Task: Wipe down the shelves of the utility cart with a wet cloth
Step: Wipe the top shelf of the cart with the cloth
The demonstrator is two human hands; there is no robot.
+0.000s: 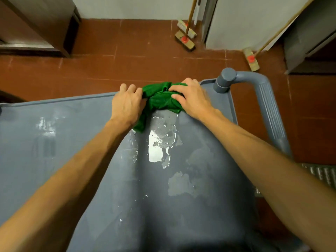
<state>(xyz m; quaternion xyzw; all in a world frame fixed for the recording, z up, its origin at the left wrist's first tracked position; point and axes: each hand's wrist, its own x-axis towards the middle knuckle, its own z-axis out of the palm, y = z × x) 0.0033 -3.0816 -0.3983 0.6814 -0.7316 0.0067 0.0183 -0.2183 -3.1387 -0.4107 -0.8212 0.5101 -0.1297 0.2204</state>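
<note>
Where the top shelf (81, 142) meets its far rim, green cloth (161, 101) lies bunched between the hands: left hand (126, 106) curled round its left end, right hand (193, 99) curled over its right side; wet patches (158, 144) just wrist-side of both.

Grey matt plastic cart shelf (91, 160), glossy wet patches; green nubby cloth rag (160, 101); ribbed plastic handle (271, 113); red-brown matt floor tiles (127, 70).

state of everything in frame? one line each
cloth, bunched at shelf's far rim, under both hands
shelf, wet, puddle streaks in the middle
left hand, grips cloth
right hand, curled over cloth
brooms, leaning on far wall, heads on floor
</note>
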